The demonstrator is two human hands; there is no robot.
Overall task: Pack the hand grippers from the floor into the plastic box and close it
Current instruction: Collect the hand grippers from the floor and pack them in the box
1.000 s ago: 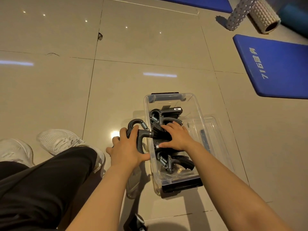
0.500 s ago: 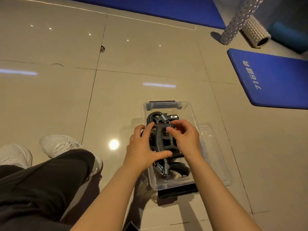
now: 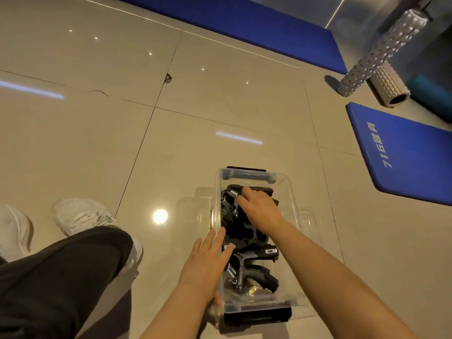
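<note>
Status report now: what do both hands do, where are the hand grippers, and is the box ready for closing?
Left hand open at box's left wall. Right hand presses hand grippers inside plastic box. Box open; lid beneath it. Right hand blocks closing.

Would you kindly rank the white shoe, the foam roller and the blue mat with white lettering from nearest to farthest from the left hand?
From the left hand:
1. White shoe, to its left.
2. Blue mat, far right.
3. Foam roller, top right corner.
</note>
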